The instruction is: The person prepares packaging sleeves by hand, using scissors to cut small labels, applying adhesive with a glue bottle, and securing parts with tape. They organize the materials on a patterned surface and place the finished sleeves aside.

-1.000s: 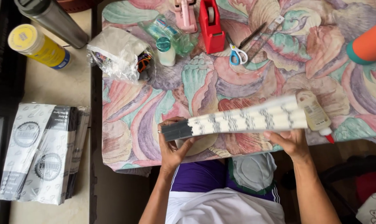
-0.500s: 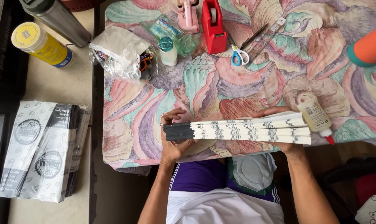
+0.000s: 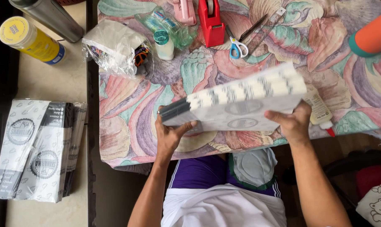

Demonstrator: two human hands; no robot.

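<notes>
Since earlier frame, paper stack (image 3: 241, 105) tilted up, flat face now shown; held above bench (image 3: 127, 126) near edge, left hand (image 3: 170, 135) grip pinching dark left end, right hand (image 3: 292, 122) grip clamped on right edge

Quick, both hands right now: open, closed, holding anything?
Left hand: closed on the dark end of the paper stack.
Right hand: closed on the stack's other end.

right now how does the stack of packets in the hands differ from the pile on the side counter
The held stack is gripped at both ends by the left hand and right hand, raised and tilted over the patterned tablecloth; the side pile lies flat, untouched. The held stack is squared up; the side pile is fanned out. Both are white printed packets with round emblems.
</notes>
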